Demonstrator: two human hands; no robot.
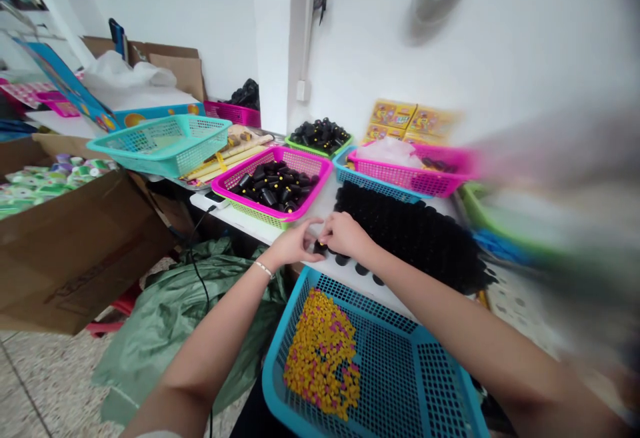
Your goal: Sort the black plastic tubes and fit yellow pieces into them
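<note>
My left hand (295,245) and my right hand (346,235) meet at the table edge, fingertips together over a small black cylinder (319,247). My right fingers close on it, while my left fingers touch the same spot, partly hiding it. Beyond them, a dense block of upright black cylinders (407,238) stands on the white table (320,206). A few stand apart in a row (361,269) near my wrists. Below my arms, a blue plastic mesh basket (395,341) holds a heap of small yellow and pink pieces (321,353).
A pink-and-green basket of black cylinders (273,185) stands just beyond my hands. A teal basket (160,145), a pink basket (413,171) and yellow boxes (393,115) lie farther back. A cardboard box (70,251) and a green sack (185,318) sit low on the left.
</note>
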